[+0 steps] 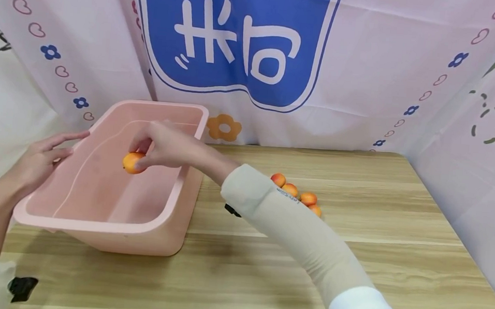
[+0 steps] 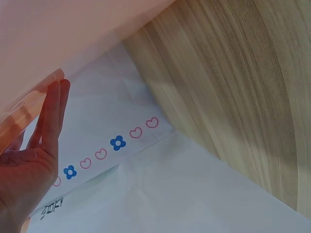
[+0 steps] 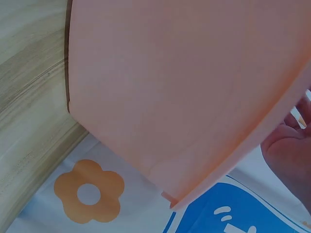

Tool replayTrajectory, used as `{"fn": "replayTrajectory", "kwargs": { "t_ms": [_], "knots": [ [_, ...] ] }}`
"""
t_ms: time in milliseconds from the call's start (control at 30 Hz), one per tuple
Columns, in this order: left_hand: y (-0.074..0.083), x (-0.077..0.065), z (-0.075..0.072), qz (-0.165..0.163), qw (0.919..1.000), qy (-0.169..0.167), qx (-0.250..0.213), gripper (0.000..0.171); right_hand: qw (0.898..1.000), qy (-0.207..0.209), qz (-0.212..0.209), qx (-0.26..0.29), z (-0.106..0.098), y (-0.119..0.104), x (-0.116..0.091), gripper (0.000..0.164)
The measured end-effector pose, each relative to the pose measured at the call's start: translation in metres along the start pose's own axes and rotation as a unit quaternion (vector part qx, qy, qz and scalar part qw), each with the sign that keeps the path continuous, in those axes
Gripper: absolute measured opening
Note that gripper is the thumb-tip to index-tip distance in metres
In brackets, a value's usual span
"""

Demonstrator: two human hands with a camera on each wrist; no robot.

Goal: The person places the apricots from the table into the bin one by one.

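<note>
Over the inside of a pink plastic tub [image 1: 178, 188], my right hand [image 1: 165, 144] pinches a small orange apricot [image 1: 133, 163] between thumb and fingers. The tub stands on the left part of the table. My left hand [image 1: 39, 162] rests against the tub's left rim, its fingers [image 2: 50, 114] straight and touching the lip in the left wrist view. Several more orange-red apricots [image 1: 308, 198] lie in a group on the table, partly hidden behind my right sleeve. In the right wrist view, the tub's outer wall [image 3: 160, 87] hides most of my right hand [image 3: 291, 155].
The wood-grain table [image 1: 381, 223] reaches to the right of the tub. Behind it hangs a pale cloth [image 1: 367, 72] with a blue sign and printed flowers and hearts. Light cloth [image 1: 481, 173] also borders the right side.
</note>
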State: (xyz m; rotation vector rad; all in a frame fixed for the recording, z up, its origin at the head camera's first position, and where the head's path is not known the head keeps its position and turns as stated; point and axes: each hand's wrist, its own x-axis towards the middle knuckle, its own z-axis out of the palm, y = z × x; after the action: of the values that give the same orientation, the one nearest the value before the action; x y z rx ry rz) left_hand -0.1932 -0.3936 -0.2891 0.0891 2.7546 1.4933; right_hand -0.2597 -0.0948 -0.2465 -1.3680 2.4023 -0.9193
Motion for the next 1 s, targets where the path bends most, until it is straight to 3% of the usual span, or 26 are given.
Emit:
{"fn": "replayTrajectory", "kwargs": {
  "t_ms": [333,600,1000],
  "knots": [
    [-0.007,-0.001,-0.001,-0.02,0.9997,-0.01,0.005,0.047,0.999,-0.029,0.024,-0.033,0.01,0.003,0.022,0.024],
    [-0.005,-0.001,-0.002,-0.026,0.9992,-0.011,0.029,0.048,0.998,-0.04,0.053,-0.019,0.015,0.002,0.035,0.018],
    [-0.004,-0.001,-0.002,-0.021,0.9993,-0.005,0.031,0.048,0.992,-0.056,0.112,-0.013,0.027,0.004,0.046,0.024]
  ]
}}
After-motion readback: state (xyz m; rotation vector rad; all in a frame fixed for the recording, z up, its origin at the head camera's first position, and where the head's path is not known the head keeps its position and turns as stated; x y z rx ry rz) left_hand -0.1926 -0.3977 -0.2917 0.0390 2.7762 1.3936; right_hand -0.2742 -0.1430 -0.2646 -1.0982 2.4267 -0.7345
